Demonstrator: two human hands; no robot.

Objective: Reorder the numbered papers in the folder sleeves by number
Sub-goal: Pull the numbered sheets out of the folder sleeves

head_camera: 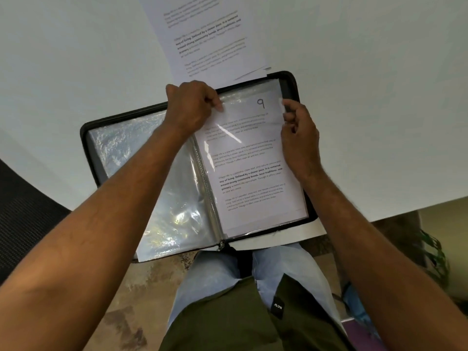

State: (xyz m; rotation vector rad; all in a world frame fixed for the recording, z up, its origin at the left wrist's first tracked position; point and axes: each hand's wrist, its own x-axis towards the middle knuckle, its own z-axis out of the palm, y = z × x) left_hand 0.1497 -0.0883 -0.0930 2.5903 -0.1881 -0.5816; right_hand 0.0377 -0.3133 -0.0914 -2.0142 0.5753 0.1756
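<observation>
Both hands [192, 105] on paper 9 [250, 158]

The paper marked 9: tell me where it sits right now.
In the head view, the paper marked 9 lies in the right-hand sleeve of the open black folder, its top corners pinched by the left hand and right hand.

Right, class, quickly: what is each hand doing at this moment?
Left hand: pinches the top edge of the sleeve holding paper 9.
Right hand: pinches that sleeve's top right corner.
</observation>
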